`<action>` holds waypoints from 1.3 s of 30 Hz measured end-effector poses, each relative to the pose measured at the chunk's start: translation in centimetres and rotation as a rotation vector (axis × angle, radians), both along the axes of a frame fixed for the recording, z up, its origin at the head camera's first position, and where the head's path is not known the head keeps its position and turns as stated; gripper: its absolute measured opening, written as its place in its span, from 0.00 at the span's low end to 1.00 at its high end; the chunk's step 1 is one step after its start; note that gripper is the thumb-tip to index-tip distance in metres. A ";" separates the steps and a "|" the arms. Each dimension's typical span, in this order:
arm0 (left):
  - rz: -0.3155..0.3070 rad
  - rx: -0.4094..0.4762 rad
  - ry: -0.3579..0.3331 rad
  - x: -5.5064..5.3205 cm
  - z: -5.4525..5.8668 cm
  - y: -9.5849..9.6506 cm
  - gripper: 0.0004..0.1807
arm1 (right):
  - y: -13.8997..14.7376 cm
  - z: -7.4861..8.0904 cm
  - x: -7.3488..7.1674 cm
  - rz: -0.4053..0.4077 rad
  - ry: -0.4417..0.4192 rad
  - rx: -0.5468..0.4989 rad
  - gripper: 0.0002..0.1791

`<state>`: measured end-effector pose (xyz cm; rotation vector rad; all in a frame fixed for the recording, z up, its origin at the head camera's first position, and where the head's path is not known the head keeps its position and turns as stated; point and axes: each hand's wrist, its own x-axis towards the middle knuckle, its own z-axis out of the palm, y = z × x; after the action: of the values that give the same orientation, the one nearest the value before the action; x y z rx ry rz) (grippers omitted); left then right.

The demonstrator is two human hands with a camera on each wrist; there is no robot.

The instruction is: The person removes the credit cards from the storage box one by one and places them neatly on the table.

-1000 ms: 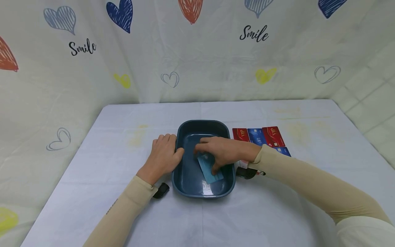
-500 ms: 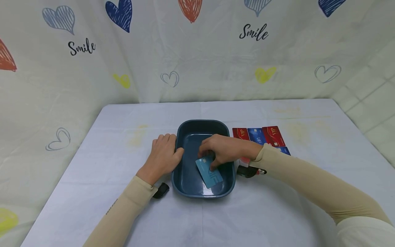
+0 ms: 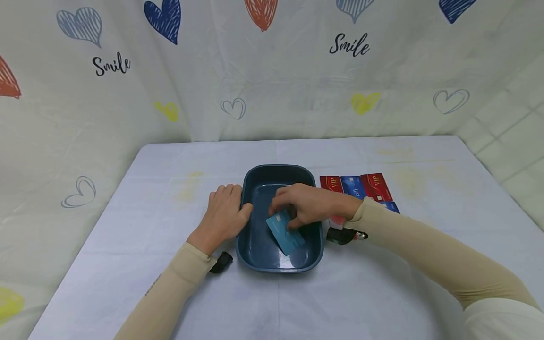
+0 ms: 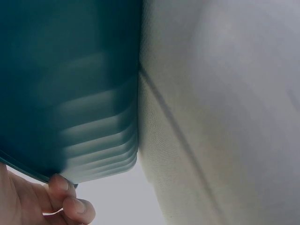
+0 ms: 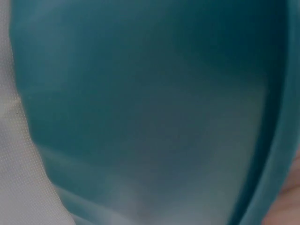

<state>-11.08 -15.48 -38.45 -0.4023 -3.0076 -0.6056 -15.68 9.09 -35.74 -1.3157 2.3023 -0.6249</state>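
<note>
A light-blue card is tilted inside a dark teal plastic basin. My right hand reaches over the basin's right rim and pinches the card between thumb and fingers. Part of the card is hidden by that hand. My left hand holds the basin's left rim, its thumb over the edge. In the left wrist view, the fingertips curl against the underside of the rim, outside the wall. The right wrist view is filled mostly by the basin's outer wall.
To the right of the basin lie red cards and blue cards in rows, partly covered by the right forearm. A white cloth covers the table. Behind it hangs a curtain printed with hearts.
My right hand has raised and tilted the blue card off the basin's floor, then shifted it slightly to the left. The left hand has stayed on the rim.
</note>
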 end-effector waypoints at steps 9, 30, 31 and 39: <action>-0.002 0.001 0.011 0.1 -0.1 -0.1 0.11 | 0.6 0.0 -0.4 -0.085 -0.112 -0.134 0.24; -0.007 0.019 0.019 0.3 0.0 -0.3 0.10 | 1.1 -0.4 -1.0 -0.189 -0.223 -0.327 0.18; -0.008 0.018 0.020 0.3 0.0 -0.3 0.10 | 1.1 -0.4 -1.0 -0.194 -0.225 -0.334 0.18; -0.006 0.000 0.011 0.1 -0.2 -0.2 0.11 | 1.3 -0.7 -0.9 -0.250 -0.273 -0.405 0.21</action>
<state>-10.93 -15.72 -38.65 -0.4138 -2.9971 -0.6019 -16.60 10.37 -36.44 -1.0238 2.1976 -1.3230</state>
